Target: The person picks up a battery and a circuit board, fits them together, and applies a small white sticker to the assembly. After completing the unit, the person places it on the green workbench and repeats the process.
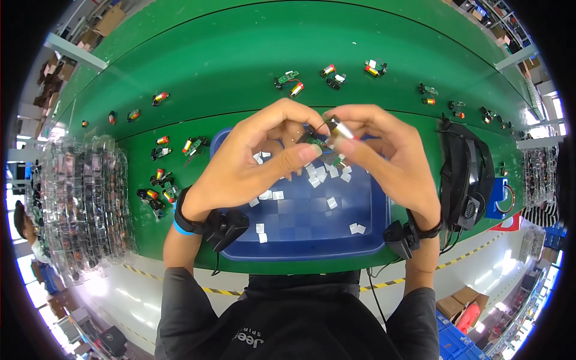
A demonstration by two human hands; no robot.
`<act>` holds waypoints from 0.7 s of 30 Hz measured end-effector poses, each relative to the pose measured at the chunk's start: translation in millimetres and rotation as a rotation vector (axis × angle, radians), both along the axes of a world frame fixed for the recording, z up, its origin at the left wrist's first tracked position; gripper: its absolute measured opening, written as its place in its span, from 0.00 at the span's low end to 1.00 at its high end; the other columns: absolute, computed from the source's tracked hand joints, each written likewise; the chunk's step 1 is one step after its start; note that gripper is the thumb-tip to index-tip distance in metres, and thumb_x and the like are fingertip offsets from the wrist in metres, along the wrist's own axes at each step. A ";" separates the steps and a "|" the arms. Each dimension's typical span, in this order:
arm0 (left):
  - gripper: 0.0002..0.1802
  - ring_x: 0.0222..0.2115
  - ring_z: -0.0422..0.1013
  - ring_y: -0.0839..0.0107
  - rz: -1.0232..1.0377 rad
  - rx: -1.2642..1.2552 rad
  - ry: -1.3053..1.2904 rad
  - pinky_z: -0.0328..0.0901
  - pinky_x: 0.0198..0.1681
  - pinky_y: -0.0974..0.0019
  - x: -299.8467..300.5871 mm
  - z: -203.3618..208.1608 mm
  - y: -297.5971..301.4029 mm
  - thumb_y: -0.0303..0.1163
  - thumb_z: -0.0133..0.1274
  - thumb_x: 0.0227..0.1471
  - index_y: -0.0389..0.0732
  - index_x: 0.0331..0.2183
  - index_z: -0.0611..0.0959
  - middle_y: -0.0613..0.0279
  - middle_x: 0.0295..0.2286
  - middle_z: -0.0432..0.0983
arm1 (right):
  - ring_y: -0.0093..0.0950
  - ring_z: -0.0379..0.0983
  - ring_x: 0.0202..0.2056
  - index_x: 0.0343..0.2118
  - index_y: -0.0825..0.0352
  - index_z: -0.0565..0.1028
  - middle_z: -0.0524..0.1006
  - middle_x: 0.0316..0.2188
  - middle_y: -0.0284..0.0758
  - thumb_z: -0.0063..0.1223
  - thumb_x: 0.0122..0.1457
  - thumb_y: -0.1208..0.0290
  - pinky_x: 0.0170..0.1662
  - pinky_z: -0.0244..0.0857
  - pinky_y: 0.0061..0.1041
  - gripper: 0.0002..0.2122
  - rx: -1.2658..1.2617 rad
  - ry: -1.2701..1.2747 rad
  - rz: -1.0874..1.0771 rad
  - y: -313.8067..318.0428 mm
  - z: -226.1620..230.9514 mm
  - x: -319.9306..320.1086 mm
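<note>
Over the blue tray (300,252), my left hand (240,165) pinches a small green circuit board (317,143) with a black part on it. My right hand (390,159) grips a small cylindrical battery (341,128) with a shiny silvery side, close against the board. Fingers cover much of both pieces, and whether wires join them is hard to make out. Beneath the hands, several small white square pieces (314,175) lie scattered on the tray's bottom.
Similar boards with red-and-yellow batteries (296,90) lie across the green table (240,60). Stacked clear plastic packaging (84,204) stands at the left. A black bag (465,180) lies right of the tray, beside a blue object with a ring (499,198).
</note>
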State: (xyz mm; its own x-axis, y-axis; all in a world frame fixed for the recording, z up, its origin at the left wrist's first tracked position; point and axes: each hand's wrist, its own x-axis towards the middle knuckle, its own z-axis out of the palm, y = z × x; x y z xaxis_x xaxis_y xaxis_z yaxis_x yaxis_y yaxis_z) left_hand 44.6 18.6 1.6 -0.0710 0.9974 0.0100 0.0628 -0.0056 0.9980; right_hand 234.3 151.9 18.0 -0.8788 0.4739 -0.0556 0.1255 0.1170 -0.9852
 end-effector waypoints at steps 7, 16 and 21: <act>0.07 0.21 0.67 0.79 0.285 0.034 0.058 0.60 0.23 0.72 25.6 -4.8 1.5 0.29 0.48 0.64 0.39 0.43 0.72 0.66 0.23 0.70 | 0.21 0.73 0.39 0.45 0.72 0.75 0.77 0.39 0.33 0.62 0.56 0.81 0.43 0.68 0.21 0.14 0.026 0.239 -0.179 -14.5 -7.8 -5.9; 0.06 0.20 0.69 0.55 0.179 0.107 0.498 0.61 0.24 0.57 22.0 -8.7 0.6 0.24 0.47 0.57 0.39 0.38 0.70 0.52 0.21 0.70 | 0.22 0.73 0.38 0.41 0.71 0.76 0.76 0.36 0.34 0.65 0.52 0.82 0.44 0.67 0.23 0.14 0.296 0.188 0.029 2.3 -14.2 0.8; 0.08 0.22 0.70 0.52 0.207 0.219 0.621 0.62 0.26 0.55 22.9 -13.7 -0.3 0.23 0.46 0.54 0.37 0.37 0.69 0.50 0.24 0.72 | 0.23 0.72 0.37 0.39 0.69 0.78 0.77 0.35 0.33 0.66 0.50 0.81 0.43 0.66 0.24 0.13 0.143 0.156 0.089 1.1 -13.5 -1.9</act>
